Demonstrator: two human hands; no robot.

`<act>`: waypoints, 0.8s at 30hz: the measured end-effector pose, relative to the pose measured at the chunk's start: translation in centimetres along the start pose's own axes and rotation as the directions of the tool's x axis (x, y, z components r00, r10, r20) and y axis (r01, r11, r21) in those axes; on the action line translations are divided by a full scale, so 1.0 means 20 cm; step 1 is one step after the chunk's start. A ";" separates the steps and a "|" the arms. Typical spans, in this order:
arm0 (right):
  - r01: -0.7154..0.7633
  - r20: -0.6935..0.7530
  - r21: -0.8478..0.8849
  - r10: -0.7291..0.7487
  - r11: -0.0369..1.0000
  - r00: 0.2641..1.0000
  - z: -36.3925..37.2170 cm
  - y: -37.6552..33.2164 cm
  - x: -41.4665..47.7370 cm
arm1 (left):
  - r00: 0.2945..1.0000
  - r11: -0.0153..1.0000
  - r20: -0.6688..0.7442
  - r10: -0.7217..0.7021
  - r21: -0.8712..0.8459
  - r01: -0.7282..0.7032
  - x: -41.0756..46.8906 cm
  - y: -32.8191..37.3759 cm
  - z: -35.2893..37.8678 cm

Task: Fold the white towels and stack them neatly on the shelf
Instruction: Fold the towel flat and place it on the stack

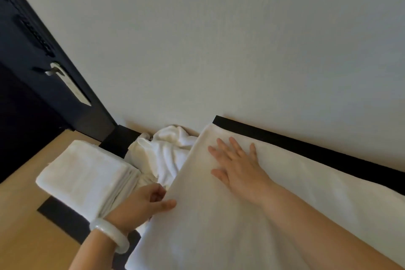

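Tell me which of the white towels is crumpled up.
The crumpled towel against the wall, between the folded stack and the flat towel.

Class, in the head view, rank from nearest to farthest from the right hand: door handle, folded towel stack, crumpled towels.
Measured from the right hand:
1. Crumpled towels, just left.
2. Folded towel stack, farther left.
3. Door handle, far upper left.

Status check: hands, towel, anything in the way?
Left hand pinches edge of spread towel; right hand flat on it. Folded stack alongside. Crumpled towels lie between them.
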State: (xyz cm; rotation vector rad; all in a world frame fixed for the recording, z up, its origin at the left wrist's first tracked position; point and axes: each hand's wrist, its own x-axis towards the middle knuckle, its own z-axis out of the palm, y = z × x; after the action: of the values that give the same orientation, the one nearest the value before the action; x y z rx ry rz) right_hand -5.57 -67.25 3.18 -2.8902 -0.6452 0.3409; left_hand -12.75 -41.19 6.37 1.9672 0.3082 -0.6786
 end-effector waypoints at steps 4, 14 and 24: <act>-0.060 0.009 -0.023 0.061 0.998 0.998 0.06 -0.02 0.06 | 0.994 0.997 0.106 -0.037 -0.063 0.044 -0.19 -0.13 -0.04; -0.097 -0.015 -0.033 0.096 0.995 0.995 0.06 -0.04 0.06 | 0.981 0.882 0.186 0.056 -0.470 0.039 -0.39 -0.26 -0.02; -0.057 -0.095 0.061 0.062 0.997 0.994 0.06 -0.05 0.04 | 0.890 0.745 -0.401 0.219 0.658 0.113 -0.32 -0.13 0.12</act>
State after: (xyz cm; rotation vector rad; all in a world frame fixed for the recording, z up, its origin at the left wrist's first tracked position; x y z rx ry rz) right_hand -5.61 -65.79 2.00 -2.8539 -0.5251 0.2219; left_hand -19.97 -41.56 7.46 2.8343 0.3101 -0.2745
